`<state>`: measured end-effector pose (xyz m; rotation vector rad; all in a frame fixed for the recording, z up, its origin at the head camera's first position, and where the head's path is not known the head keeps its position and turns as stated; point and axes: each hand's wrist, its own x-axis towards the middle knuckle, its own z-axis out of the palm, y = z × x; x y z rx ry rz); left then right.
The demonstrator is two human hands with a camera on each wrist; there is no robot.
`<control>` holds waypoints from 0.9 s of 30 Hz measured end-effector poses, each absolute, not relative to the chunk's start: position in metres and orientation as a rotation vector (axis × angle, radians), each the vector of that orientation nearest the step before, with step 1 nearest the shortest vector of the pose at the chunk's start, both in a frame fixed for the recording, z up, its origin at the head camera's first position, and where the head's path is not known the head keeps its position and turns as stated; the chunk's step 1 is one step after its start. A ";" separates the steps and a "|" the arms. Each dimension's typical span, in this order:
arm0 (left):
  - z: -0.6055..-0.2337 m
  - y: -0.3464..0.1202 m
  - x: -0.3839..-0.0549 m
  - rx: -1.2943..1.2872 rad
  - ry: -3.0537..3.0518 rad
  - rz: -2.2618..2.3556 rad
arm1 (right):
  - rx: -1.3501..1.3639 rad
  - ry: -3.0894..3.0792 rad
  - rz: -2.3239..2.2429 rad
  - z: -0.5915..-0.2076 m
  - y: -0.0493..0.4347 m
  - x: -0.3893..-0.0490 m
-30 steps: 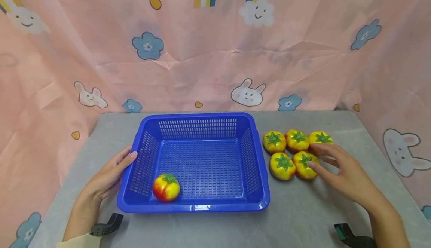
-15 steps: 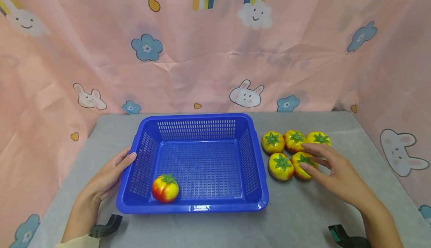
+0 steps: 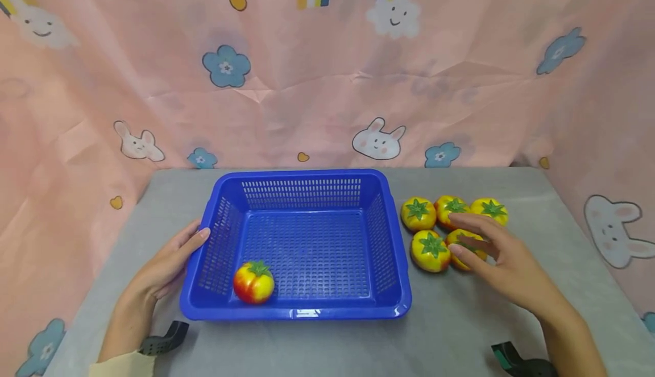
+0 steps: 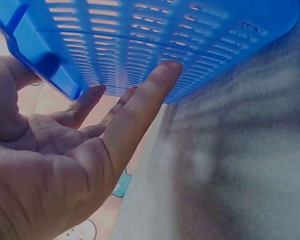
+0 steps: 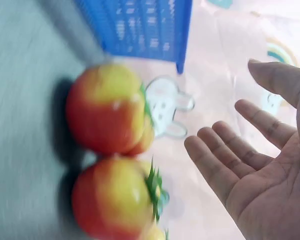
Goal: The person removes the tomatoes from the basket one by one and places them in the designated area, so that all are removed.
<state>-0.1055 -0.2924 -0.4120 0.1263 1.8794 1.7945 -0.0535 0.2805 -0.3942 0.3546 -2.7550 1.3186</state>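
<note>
A blue plastic basket (image 3: 302, 314) with slotted walls sits on the table, one red-and-yellow tomato (image 3: 253, 284) with a green leafy top in its near left corner. My left hand (image 3: 166, 259) holds the basket's left side, thumb over the rim, fingers against the outer wall; the left wrist view shows those fingers beneath the rim. Right of the basket several similar tomatoes (image 3: 430, 252) stand in two rows. My right hand (image 3: 504, 263) hovers over the nearer row with fingers spread, partly covering one tomato. In the right wrist view the palm (image 5: 265, 195) holds nothing, apart from the tomatoes.
The grey table (image 3: 307, 348) carries all of this. A pink patterned cloth (image 3: 307, 104) hangs behind the table and along both sides. A dark curved device (image 3: 165, 338) sits at the left wrist, and a similar device (image 3: 522, 360) at the right.
My right hand has shifted a little to the left above the tomatoes. My left hand stays on the basket's side. The head view has tilted slightly.
</note>
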 end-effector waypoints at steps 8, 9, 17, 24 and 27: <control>-0.413 -0.295 -0.107 0.149 1.864 1.806 | 0.487 -2.713 1.401 -0.388 0.258 -0.061; -0.413 -0.295 -0.107 0.149 1.863 1.806 | 0.490 -2.714 1.405 -0.387 0.256 -0.061; -0.415 -0.292 -0.107 0.136 1.877 1.805 | 0.515 -2.768 1.394 -0.381 0.239 -0.069; -0.414 -0.292 -0.108 0.113 1.894 1.788 | 0.581 -2.761 1.377 -0.369 0.224 -0.079; -0.414 -0.292 -0.108 0.103 1.901 1.782 | 0.602 -2.763 1.376 -0.367 0.220 -0.082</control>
